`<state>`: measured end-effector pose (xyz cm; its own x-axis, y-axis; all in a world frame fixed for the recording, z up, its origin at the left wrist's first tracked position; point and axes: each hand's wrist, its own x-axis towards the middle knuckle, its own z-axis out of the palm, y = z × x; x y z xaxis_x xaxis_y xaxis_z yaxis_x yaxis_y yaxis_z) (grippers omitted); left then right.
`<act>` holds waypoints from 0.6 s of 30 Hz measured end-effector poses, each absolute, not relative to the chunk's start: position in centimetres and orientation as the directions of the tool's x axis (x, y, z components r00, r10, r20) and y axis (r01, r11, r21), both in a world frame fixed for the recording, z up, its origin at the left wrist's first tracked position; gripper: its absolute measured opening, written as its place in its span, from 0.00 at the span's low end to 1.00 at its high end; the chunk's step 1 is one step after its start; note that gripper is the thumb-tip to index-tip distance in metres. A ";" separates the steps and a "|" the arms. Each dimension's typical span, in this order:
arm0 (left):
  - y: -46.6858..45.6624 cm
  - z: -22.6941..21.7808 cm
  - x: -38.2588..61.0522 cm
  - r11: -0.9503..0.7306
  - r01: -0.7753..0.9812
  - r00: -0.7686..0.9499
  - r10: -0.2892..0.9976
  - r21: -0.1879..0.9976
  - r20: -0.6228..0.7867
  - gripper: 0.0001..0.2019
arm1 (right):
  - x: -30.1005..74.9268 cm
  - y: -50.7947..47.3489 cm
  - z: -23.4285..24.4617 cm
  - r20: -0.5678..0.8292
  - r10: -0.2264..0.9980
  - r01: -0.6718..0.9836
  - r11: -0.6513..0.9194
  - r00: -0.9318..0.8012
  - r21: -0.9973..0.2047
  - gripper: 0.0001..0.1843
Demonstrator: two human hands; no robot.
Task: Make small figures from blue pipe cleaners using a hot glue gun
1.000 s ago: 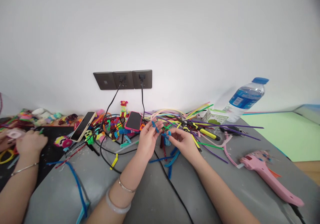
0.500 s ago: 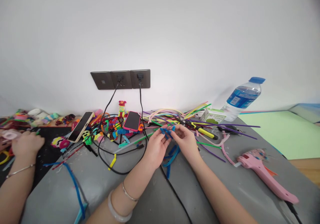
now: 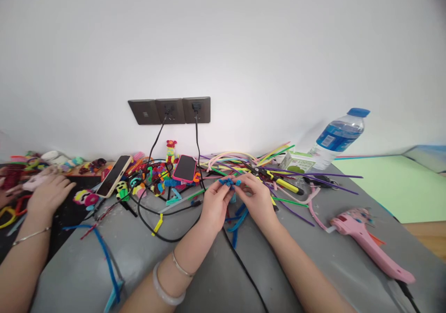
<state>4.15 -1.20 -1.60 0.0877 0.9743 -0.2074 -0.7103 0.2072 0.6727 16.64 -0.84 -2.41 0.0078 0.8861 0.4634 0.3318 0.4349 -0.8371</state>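
My left hand (image 3: 214, 203) and my right hand (image 3: 257, 197) meet over the grey table (image 3: 195, 276), both pinching a small blue pipe-cleaner piece (image 3: 230, 182) between their fingertips. Under the hands lie more blue pipe-cleaner strips (image 3: 238, 223) on the table. Behind them spreads a heap of coloured pipe cleaners (image 3: 244, 162). A black cable (image 3: 240, 262) runs between my forearms.
A pink glue gun (image 3: 362, 238) lies right; a water bottle (image 3: 337, 138) and small green box (image 3: 301, 162) stand behind. Two phones (image 3: 184, 169) (image 3: 113, 176) lie near the wall sockets (image 3: 169, 110). Another person's hand (image 3: 49, 194) rests at left among coloured craft pieces.
My hands have come closer together on the blue piece and twisted it. The other person's hand at the left has shifted right and spread flat.
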 end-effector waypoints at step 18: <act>-0.6 -0.8 3.6 0.274 -0.701 0.067 0.945 0.659 -0.321 0.05 | 17.7 0.2 -2.4 0.059 0.998 -0.147 0.062 0.020 -0.987 0.23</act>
